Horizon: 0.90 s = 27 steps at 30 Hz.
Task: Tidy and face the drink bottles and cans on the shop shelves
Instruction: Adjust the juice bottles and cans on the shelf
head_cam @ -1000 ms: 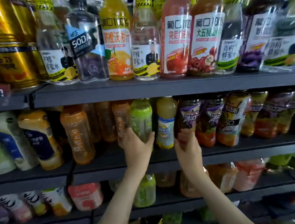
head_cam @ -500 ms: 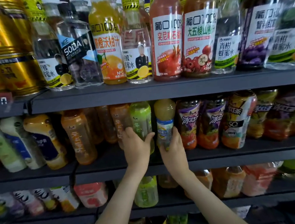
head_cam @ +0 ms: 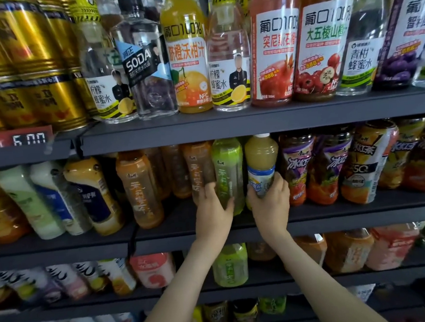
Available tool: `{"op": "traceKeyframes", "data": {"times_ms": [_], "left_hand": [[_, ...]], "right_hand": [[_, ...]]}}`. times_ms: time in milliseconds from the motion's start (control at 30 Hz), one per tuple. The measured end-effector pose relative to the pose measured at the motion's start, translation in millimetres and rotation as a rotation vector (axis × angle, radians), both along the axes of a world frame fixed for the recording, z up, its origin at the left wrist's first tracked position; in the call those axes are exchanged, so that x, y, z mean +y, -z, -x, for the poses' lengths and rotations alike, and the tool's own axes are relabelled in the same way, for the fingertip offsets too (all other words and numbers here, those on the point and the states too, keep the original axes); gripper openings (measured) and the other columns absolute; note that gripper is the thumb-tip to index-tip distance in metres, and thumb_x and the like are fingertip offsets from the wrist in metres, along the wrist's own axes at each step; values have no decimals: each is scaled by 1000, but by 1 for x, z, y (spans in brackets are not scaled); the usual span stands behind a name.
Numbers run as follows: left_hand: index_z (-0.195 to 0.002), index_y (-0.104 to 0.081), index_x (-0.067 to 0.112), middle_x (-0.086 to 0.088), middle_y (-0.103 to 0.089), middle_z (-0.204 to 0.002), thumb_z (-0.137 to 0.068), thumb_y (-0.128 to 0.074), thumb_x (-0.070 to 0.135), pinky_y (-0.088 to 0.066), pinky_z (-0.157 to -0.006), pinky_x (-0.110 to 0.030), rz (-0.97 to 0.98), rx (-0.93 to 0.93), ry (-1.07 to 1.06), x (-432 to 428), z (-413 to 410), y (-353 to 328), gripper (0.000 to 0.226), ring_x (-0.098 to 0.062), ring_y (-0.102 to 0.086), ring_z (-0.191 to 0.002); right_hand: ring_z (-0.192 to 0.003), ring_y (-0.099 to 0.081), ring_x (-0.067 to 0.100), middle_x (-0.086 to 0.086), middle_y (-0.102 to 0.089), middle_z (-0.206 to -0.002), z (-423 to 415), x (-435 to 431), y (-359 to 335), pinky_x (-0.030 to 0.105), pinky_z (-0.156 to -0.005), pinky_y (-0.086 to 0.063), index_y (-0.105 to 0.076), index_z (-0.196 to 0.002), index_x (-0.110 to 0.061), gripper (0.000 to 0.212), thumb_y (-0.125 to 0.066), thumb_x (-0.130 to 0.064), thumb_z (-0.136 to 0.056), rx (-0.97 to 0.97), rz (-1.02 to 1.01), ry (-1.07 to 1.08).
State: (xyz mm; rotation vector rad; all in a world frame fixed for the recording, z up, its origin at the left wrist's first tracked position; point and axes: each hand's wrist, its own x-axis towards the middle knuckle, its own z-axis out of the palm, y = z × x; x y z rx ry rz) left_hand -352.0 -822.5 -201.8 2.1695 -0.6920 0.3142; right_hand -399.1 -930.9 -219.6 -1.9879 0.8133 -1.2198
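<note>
On the middle shelf (head_cam: 337,214) my left hand (head_cam: 214,211) grips the lower part of a green tea bottle (head_cam: 228,169), fingers wrapped round its left side and thumb on its right. Right beside it my right hand (head_cam: 270,204) holds a yellow juice bottle (head_cam: 262,157) with a blue and white label, fingers curled round its base. Both bottles stand upright, close together. An amber tea bottle (head_cam: 199,167) stands just left of the green one, partly behind my left fingers.
Iced tea bottles (head_cam: 297,169) crowd the shelf right of my hands; amber tea (head_cam: 140,189) and milky bottles (head_cam: 26,201) stand to the left. The top shelf (head_cam: 229,126) carries juice, honey water, a soda bottle (head_cam: 146,72) and gold cans (head_cam: 34,73). Lower shelves hold more drinks.
My right hand moved left from the purple iced tea bottles to the yellow juice bottle and closed round it. My left hand stayed on the green bottle.
</note>
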Motion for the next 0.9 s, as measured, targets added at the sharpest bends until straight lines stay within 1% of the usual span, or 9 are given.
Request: {"op": "traceKeyframes", "data": {"times_ms": [133,300,367,433,500,600,667,800,900], "left_hand": [[-128,-42,10,-5,-46,-130,-89,-61,25,-36,-77,-11,32,14,59,10,3,8,46,-18,-54,-110],[-130,-42,11,-4,-46,-129,-89,-60,17,-33,-78,-8,100,64,146,23,14,17,45,-17,-52,-112],[-126,-48,11,-4,-52,-123,-90,-58,15,-34,-83,-9,115,70,198,32,19,19,37,-17,-52,-111],[-122,-54,16,0,-57,-119,-91,-56,14,-41,-91,-17,111,136,296,44,24,22,31,-14,-54,-111],[-121,-55,23,4,-60,-118,-91,-55,14,-46,-94,-24,120,203,350,64,28,25,31,-9,-56,-109],[-115,-53,34,10,-60,-116,-90,-56,13,-46,-90,-17,170,256,271,108,35,27,33,-5,-56,-109],[-116,-50,38,14,-57,-116,-90,-57,19,-47,-93,-21,182,266,217,141,41,28,33,-4,-54,-111],[-117,-51,37,11,-59,-115,-88,-61,25,-50,-91,-27,212,245,48,213,50,33,33,-6,-57,-108],[-121,-54,25,8,-61,-113,-89,-61,24,-49,-86,-19,207,265,-64,269,47,34,34,-4,-58,-104]], "right_hand": [[-115,-49,25,13,-53,-122,22,7,3,23,-83,-37,-43,-131,-3,62,-72,-25,-81,-60,-27,36],[-108,-53,17,3,-55,-116,53,21,7,38,-87,-50,-49,-127,-10,58,-74,-27,-78,-107,-91,-18],[-103,-56,11,-1,-58,-112,61,34,7,26,-82,-51,-52,-122,-16,53,-75,-26,-76,-96,-133,-98],[-98,-59,5,-4,-60,-108,66,51,5,11,-75,-48,-54,-117,-19,49,-76,-24,-74,-89,-169,-212],[-95,-59,1,-5,-61,-107,67,70,6,10,-73,-48,-55,-114,-19,47,-78,-23,-73,-85,-170,-322],[-93,-62,2,-6,-63,-104,62,103,8,19,-75,-52,-55,-109,-22,45,-80,-26,-72,-71,-203,-487],[-92,-62,2,-7,-63,-103,55,127,9,21,-75,-53,-54,-109,-23,45,-80,-27,-72,-53,-205,-594],[-90,-58,-7,-16,-62,-100,38,186,10,9,-70,-47,-53,-106,-30,42,-79,-28,-73,12,-230,-794],[-91,-57,-10,-20,-61,-98,21,238,9,5,-70,-44,-49,-101,-41,43,-79,-28,-73,45,-182,-894]]}}
